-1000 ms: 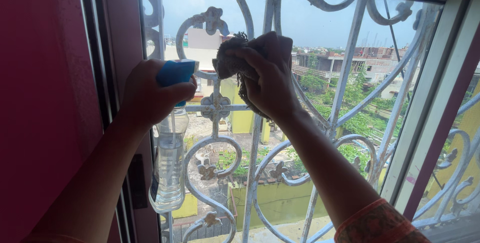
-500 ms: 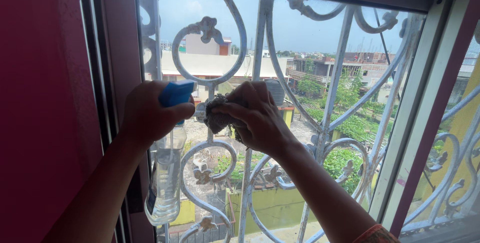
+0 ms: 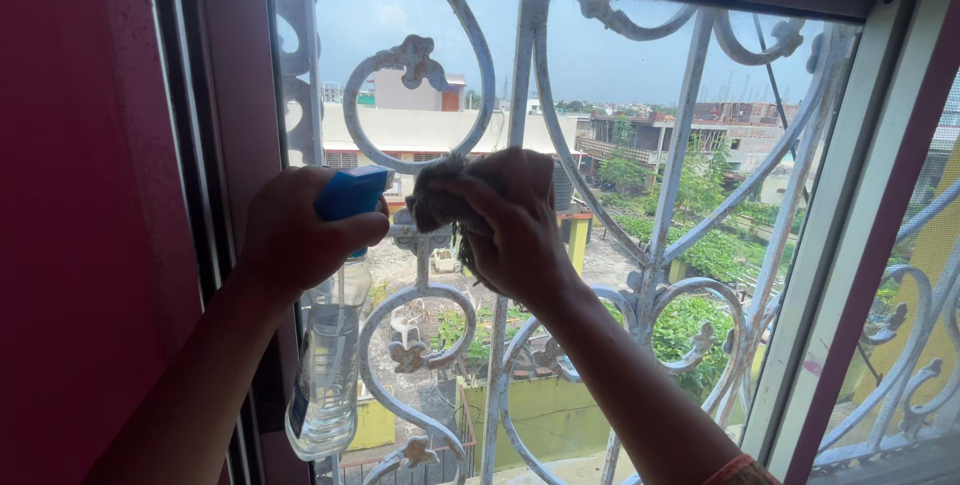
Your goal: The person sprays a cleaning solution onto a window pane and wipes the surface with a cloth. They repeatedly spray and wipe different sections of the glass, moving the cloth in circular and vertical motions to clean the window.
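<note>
Head view, centre left of the frame: left hand (image 3: 290, 235) grips a clear spray bottle (image 3: 325, 375) by its blue trigger head — liquid shows inside, the body hanging down. Just right of it, right hand (image 3: 510, 225) clutches a bunched, grey-brown cloth (image 3: 435, 200) against the window glass (image 3: 600, 55). Beyond the pane curls a white scrolled iron grille (image 3: 690, 115) — rooftops and trees farther off.

both arms are raised forward and upward, converging toward the centre. left hand (image 3: 295, 235) is clenched in a closed grip, knuckles toward the camera, forearm bare. right hand (image 3: 510, 220) is spread, fingers curled leftward, palm facing away, wrist bent slightly; a patterned sleeve edge shows low on the right forearm.
</note>
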